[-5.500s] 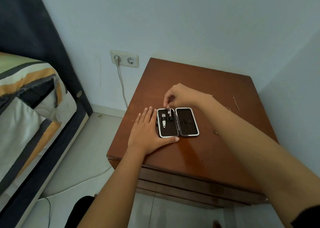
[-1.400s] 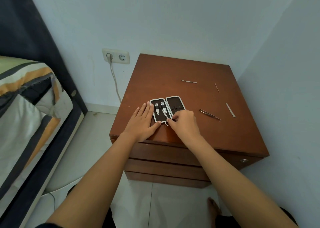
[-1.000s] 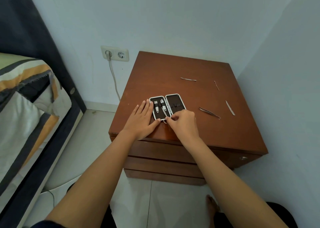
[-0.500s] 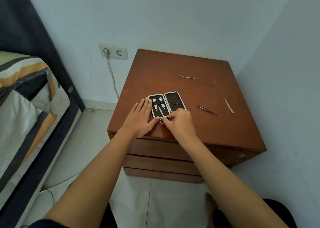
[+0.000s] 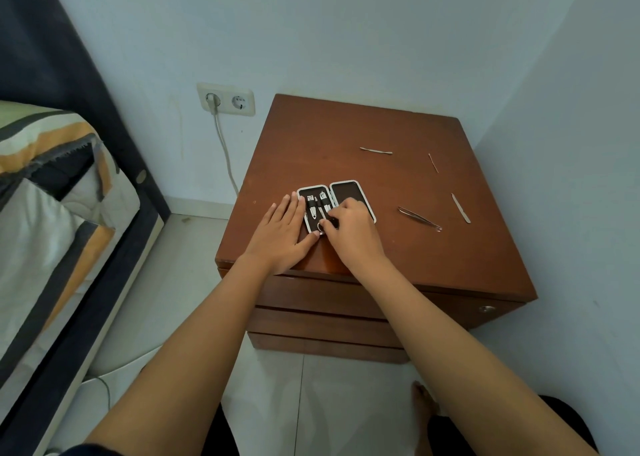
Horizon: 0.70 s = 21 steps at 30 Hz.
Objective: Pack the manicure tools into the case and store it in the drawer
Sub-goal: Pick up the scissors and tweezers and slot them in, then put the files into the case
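Observation:
A small black manicure case (image 5: 349,192) with a white rim lies open on the brown nightstand (image 5: 363,164). Its left half holds nail clippers and small scissors (image 5: 321,220). My left hand (image 5: 282,233) lies flat beside the case's left edge, thumb against its near end. My right hand (image 5: 351,233) pinches the scissors' ring handles at the near end of the left half and covers part of the right half. Loose on the top lie tweezers (image 5: 419,218), a nail file (image 5: 460,207), a flat pusher (image 5: 375,150) and a thin stick (image 5: 433,163).
The nightstand stands in a wall corner, with shut drawers (image 5: 325,303) at its front. A wall socket with a plugged-in cable (image 5: 225,100) is on the left. A bed with a striped cover (image 5: 52,192) fills the left side. My bare foot (image 5: 424,403) is on the tiled floor.
My right hand has pushed the scissors from the case's near edge further into the left half. My left hand has stayed flat beside the case. The camera has shifted slightly.

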Motion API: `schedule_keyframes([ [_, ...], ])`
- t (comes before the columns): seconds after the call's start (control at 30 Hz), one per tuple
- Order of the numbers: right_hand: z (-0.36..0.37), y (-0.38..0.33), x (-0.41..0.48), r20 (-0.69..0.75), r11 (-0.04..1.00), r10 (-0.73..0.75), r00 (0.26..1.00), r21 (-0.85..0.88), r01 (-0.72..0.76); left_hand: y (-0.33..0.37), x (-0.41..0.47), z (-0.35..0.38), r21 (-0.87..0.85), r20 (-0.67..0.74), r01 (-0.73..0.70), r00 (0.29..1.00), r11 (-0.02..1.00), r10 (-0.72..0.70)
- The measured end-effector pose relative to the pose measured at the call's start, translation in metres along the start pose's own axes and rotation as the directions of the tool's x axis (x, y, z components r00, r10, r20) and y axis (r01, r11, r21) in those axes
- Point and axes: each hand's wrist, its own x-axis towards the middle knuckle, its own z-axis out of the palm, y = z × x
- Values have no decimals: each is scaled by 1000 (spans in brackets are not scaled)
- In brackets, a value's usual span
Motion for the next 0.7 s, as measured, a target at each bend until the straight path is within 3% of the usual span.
schedule_keyframes([
  [0.17, 5, 10, -14, -50, 978, -204, 978, -45, 202, -1, 0, 1, 11, 0, -3, 1000, 1000, 3],
  [0.43, 6, 15, -9, -1, 965, -263, 965, -2, 263, 0, 1, -1, 9, 33, 3, 999, 1000, -3],
  [0.57, -19, 44, -4, -124, 986, -112, 986, 112, 126, 1, 0, -1, 2, 9, 12, 1000, 1000, -12],
  [0.7, -52, 99, 1, -146, 995, 80, 986, 65, -71, 2, -1, 0, 3, -18, 12, 1000, 1000, -12],
])
